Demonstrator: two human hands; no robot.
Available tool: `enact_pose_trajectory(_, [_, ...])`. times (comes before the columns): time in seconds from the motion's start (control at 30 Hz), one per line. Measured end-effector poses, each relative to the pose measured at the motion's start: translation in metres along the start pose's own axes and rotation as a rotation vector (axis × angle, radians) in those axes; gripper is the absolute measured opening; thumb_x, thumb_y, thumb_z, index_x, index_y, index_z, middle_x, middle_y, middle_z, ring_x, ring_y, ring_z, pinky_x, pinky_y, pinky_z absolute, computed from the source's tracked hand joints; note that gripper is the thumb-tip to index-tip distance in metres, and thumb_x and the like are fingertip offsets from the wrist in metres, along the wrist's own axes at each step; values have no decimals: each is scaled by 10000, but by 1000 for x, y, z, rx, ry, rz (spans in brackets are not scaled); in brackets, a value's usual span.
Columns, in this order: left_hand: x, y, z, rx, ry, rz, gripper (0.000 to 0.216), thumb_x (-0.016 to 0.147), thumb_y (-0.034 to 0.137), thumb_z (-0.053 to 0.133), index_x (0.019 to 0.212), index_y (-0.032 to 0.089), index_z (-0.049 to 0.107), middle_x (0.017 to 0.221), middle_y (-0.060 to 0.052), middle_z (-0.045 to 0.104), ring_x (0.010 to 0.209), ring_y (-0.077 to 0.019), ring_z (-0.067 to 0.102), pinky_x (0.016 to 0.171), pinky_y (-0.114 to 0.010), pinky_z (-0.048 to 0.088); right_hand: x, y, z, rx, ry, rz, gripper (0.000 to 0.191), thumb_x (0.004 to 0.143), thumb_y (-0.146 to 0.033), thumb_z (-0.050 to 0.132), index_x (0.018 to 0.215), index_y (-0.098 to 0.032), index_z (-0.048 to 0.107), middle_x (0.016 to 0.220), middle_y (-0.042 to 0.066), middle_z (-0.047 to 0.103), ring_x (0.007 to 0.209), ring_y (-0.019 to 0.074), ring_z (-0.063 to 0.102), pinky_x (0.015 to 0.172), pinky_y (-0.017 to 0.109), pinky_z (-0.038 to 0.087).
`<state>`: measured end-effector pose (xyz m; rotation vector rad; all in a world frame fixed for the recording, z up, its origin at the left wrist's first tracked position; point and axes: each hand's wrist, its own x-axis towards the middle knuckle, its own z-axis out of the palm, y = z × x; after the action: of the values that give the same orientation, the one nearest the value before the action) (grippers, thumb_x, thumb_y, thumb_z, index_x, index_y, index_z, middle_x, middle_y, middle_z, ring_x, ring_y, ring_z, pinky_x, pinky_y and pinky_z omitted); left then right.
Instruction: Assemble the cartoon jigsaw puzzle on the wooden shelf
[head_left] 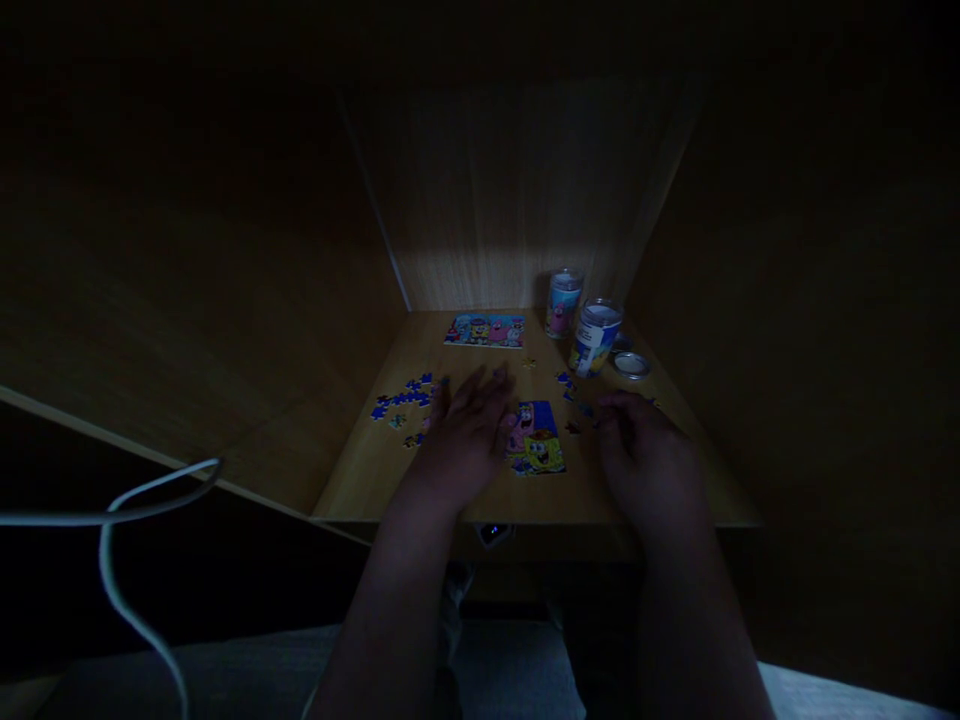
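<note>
A partly assembled cartoon jigsaw puzzle [538, 440] lies on the wooden desk [360, 480] between my hands. My left hand [469, 425] lies flat with fingers stretched out, touching the puzzle's left edge, close to a scatter of loose blue pieces [405, 398]. My right hand [645, 450] rests to the right of the puzzle with fingers curled down at a few loose pieces [577, 405]; whether it pinches one is hidden in the dim light.
A printed reference picture [485, 330] lies at the back of the desk. Two round tins [594, 338] and a loose lid [631, 365] stand at the back right. Wooden walls enclose the desk on three sides. A white cable [112, 530] hangs at the left.
</note>
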<state>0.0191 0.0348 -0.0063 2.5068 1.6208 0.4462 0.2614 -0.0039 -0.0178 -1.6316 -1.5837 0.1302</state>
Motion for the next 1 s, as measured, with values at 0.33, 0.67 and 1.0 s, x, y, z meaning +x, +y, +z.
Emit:
enact_pose_trajectory(0.33, [5, 1, -5, -37, 12, -70, 538, 1177, 385, 336, 1681, 271, 483, 1712, -66, 563, 1653, -303, 396, 1401, -641, 130, 0, -4, -3, 19, -19, 8, 288, 1061, -342, 528, 1168, -203, 757, 1125, 129, 816, 999, 294, 760, 905, 422, 562])
enact_pose_trajectory(0.67, [7, -15, -15, 73, 65, -80, 386, 965, 58, 563, 1212, 193, 827, 1237, -136, 791, 1183, -287, 733, 1129, -421, 566, 0, -3, -1, 29, -17, 17, 295, 1072, -355, 526, 1168, -204, 760, 1161, 125, 818, 1018, 294, 762, 909, 418, 558])
enact_pose_trajectory(1.0, [1, -16, -31, 138, 2, -159, 326, 1020, 150, 551, 1064, 236, 863, 1172, -130, 808, 1122, -315, 753, 1047, -458, 592, 0, -2, -2, 26, -33, -11, 283, 1077, -348, 518, 1149, -211, 755, 1148, 129, 816, 1007, 293, 764, 901, 421, 563])
